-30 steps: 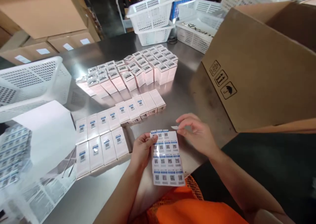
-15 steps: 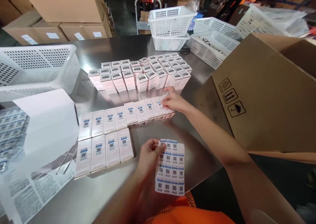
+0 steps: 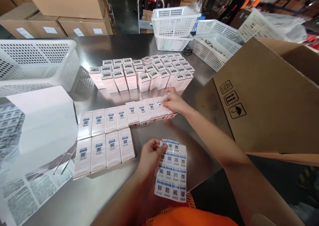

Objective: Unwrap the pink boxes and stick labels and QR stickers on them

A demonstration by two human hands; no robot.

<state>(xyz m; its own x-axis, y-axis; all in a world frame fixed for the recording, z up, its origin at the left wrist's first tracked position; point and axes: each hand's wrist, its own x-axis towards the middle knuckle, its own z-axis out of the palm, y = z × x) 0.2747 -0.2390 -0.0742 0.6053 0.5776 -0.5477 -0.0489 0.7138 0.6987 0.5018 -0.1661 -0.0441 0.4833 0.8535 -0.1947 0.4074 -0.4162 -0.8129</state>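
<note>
My left hand pinches the top left edge of a sheet of stickers, printed in rows with blue bands and QR codes. My right hand reaches to the right end of a row of pale pink boxes. Its fingertips are closed at the edge of a QR-code sticker on the second box from that end, and the hand partly covers the last box. Several flat-lying boxes form a shorter front row, each bearing a similar sticker.
Behind stand several upright boxes with barcode labels on top. A white basket and paper sheets lie left. An open carton is at right. Stacked baskets stand at the back of the metal table.
The sticker sheet's lower end tilts slightly left and down in my left hand. My right hand stays at nearly the same spot on the boxes. The view has shifted slightly.
</note>
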